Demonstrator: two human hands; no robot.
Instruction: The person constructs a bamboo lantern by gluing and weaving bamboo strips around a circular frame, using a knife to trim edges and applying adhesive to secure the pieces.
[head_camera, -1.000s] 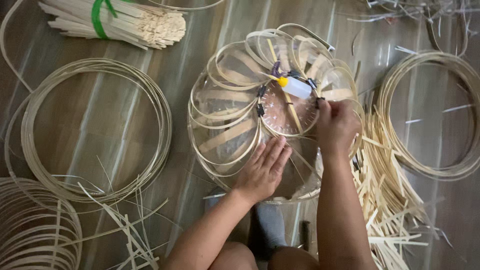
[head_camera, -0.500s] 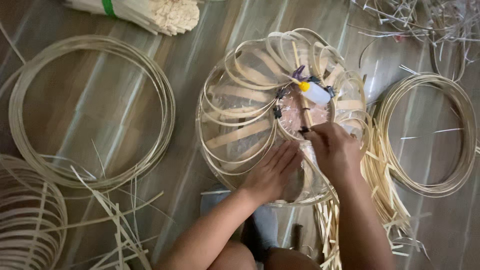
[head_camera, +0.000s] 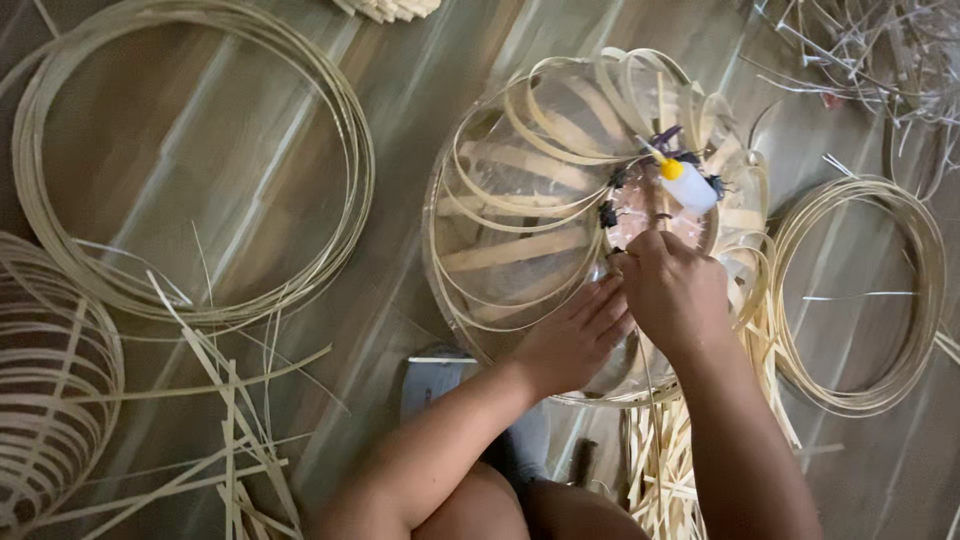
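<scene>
one view only: head-worn camera, looking almost straight down past the person's knees onto the wooden floor (head_camera: 300, 120). range: close, arm's length. both forearms enter from the bottom edge; left hand (head_camera: 575, 335) and right hand (head_camera: 675, 290) sit right of centre, on the domed strip frame (head_camera: 520, 210). frame edges cut a large coil of strips (head_camera: 190, 160) at upper left, a woven piece (head_camera: 50, 400) at far left, a smaller coil (head_camera: 860, 290) at right and loose offcuts (head_camera: 870, 50) at top right. no second view, so nothing shared.
</scene>
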